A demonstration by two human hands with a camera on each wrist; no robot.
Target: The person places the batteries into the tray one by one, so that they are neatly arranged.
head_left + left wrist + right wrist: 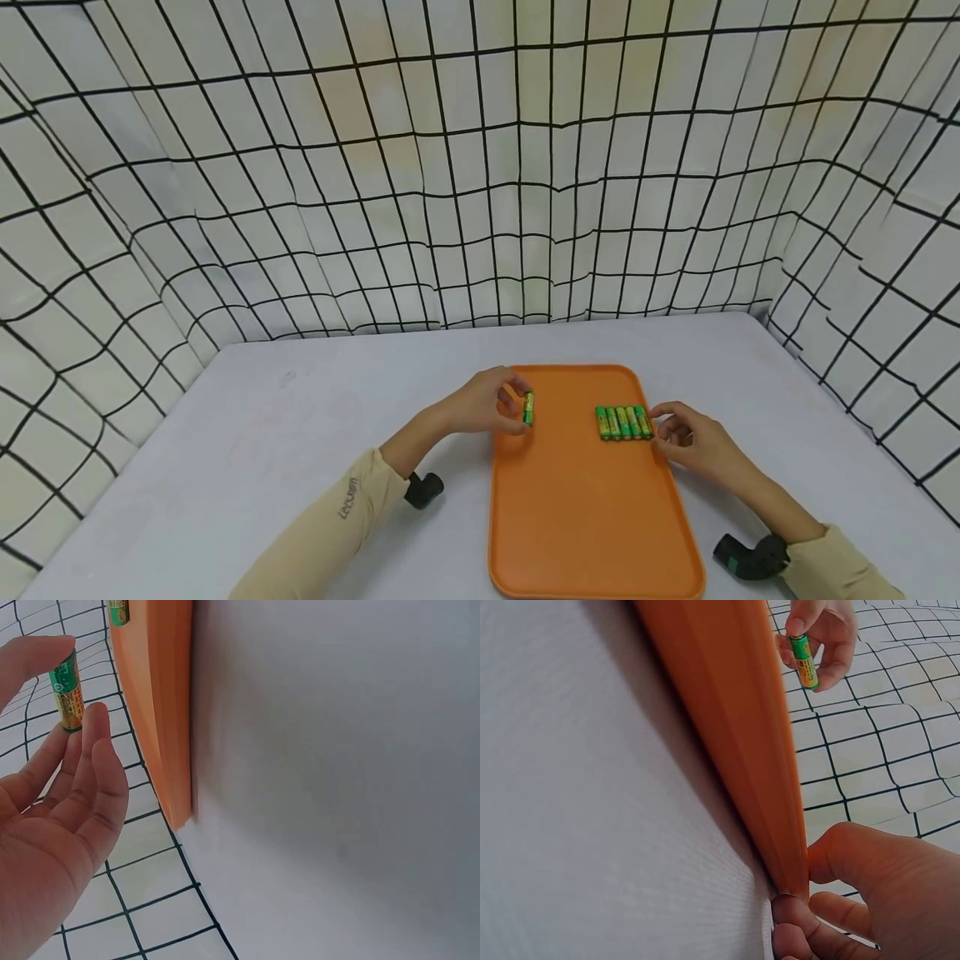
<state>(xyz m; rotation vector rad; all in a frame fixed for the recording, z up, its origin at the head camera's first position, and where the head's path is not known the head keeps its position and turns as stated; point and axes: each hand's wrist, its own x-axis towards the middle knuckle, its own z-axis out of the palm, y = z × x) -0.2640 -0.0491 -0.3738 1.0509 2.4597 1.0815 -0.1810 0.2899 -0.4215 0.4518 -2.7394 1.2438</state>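
Note:
A small green and yellow battery (528, 409) is upright between the thumb and fingertips of my left hand (483, 404), above the left edge of an orange tray (585, 517). The left wrist view shows this battery (67, 694) pinched by its two ends. On the tray's right side, several similar batteries (624, 423) lie side by side in a row. My right hand (697, 442) is at the row's right end, thumb and index finger reaching over the tray rim (780, 772). Their tips are hidden behind the rim in the right wrist view; two other fingers (787, 907) curl outside it.
A white-covered table (225, 467) lies under the tray. White walls with black netting (480, 192) enclose the back and both sides. Dark wrist-worn devices (750, 557) sit beneath both forearms, near the table surface.

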